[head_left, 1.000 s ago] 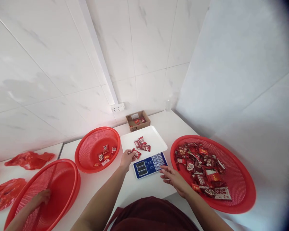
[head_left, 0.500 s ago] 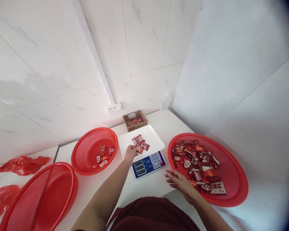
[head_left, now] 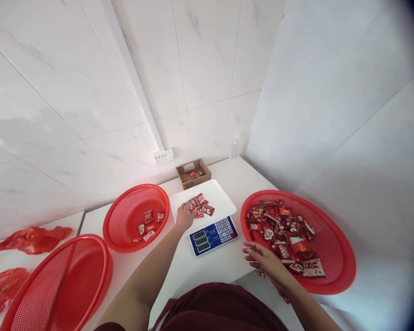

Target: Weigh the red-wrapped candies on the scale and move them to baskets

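Note:
A digital scale [head_left: 213, 234] with a blue keypad and a white pan [head_left: 221, 197] stands in the middle of the white table. A few red candy packets [head_left: 203, 207] lie on the pan. My left hand [head_left: 184, 215] reaches over the pan's near left edge, fingers closed on a red candy packet at the pile. My right hand [head_left: 264, 261] hovers with fingers spread at the near rim of a big red basket [head_left: 334, 271] full of red candy packets, holding nothing.
A smaller red basket [head_left: 124, 216] with a few packets sits left of the scale. A large red basket [head_left: 72, 280] lies at the near left. Red plastic bags [head_left: 31, 238] lie at the far left. A small cardboard box [head_left: 192, 173] stands by the wall.
My left hand has moved forward onto the pan with a packet. My right hand has drifted right toward the big basket. Another person's hand in the near-left basket is gone from view.

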A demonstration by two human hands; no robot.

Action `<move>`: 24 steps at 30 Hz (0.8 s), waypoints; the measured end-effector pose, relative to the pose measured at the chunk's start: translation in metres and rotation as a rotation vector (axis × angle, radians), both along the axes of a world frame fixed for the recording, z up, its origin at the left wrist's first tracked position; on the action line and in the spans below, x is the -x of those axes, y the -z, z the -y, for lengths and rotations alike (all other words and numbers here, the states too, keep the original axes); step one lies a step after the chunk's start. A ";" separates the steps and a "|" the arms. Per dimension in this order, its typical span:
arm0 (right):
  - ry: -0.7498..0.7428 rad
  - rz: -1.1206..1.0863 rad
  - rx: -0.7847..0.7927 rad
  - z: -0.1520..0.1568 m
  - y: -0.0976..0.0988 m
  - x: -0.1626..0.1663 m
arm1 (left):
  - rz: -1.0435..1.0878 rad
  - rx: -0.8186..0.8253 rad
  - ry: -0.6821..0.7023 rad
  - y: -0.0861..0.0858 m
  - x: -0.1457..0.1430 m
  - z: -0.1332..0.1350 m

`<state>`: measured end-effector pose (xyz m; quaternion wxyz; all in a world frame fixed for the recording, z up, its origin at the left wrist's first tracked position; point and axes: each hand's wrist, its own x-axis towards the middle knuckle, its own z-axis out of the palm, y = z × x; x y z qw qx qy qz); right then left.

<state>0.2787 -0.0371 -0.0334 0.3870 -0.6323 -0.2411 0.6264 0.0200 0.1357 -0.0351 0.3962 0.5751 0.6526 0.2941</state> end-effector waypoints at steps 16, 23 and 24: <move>0.145 0.057 -0.034 0.004 -0.004 -0.046 | -0.652 -0.112 0.317 0.003 -0.016 0.033; 0.134 0.039 -0.023 0.004 -0.009 -0.038 | -0.608 -0.151 0.397 0.010 -0.024 0.028; 0.129 0.038 -0.025 0.003 -0.009 -0.038 | -0.595 -0.135 0.414 0.011 -0.027 0.026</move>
